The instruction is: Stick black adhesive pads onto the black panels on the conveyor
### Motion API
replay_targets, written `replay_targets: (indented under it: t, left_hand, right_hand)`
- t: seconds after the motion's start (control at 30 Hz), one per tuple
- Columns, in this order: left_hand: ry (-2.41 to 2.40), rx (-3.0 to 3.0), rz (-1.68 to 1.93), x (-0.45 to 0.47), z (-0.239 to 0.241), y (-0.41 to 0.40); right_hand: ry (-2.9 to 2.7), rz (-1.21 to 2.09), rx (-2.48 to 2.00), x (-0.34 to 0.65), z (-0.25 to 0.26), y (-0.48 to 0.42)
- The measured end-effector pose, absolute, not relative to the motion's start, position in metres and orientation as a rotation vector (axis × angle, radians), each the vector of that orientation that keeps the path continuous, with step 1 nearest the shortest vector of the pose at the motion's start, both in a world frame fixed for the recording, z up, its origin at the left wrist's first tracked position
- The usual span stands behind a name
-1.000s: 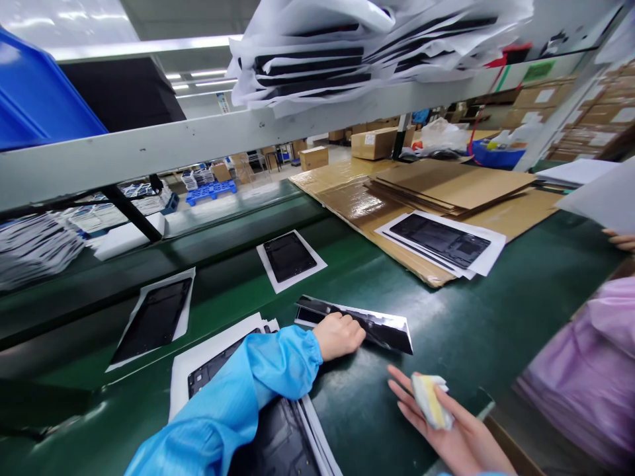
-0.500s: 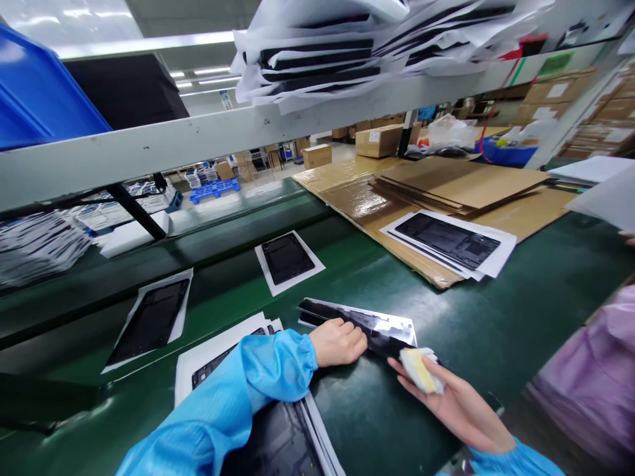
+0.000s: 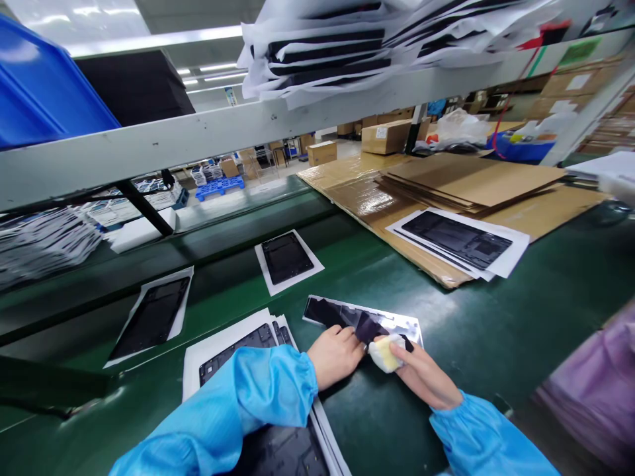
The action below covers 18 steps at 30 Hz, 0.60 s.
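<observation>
A glossy black panel (image 3: pixel 347 315) with a silvery edge lies on the green belt (image 3: pixel 471 330) in front of me. My left hand (image 3: pixel 335 354), in a blue sleeve, presses on the panel's near edge. My right hand (image 3: pixel 424 377) holds a small yellow and white cloth pad (image 3: pixel 384 352) against the panel's near right part, beside the left hand. Under my left forearm lies a stack of black panels on white sheets (image 3: pixel 233 347).
Two more black panels on white sheets, a nearer left one (image 3: pixel 151 316) and a farther one (image 3: pixel 286 258), lie on the belt. Another panel on sheets (image 3: pixel 456 239) rests on flat cardboard (image 3: pixel 471 178) at right. An overhead shelf (image 3: pixel 198 135) carries wrapped panels and a blue bin (image 3: pixel 40 92). A person in purple (image 3: pixel 595 390) stands at right.
My right hand moved left and forward with the cloth pad, from hovering palm-up above the belt to pressing the pad on the panel. The left hand stayed on the panel's edge.
</observation>
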<state>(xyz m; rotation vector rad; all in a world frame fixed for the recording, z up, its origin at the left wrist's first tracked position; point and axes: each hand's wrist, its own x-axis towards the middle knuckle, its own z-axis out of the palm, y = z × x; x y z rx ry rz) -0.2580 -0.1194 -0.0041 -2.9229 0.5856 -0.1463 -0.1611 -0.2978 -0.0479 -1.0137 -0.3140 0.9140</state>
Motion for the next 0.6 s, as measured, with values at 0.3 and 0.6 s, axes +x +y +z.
replay_targets:
  t: [0.3,0.6]
  left_hand:
    - [-0.175,-3.58,0.009,-0.263,0.053,-0.094]
    - [-0.217,-3.558,0.054,-0.29,0.062,-0.102]
  right_hand:
    - [-0.676,0.986,-1.257,-0.159,-0.015,-0.299]
    - [-1.053,1.036,-1.391,-0.138,-0.015,-0.307]
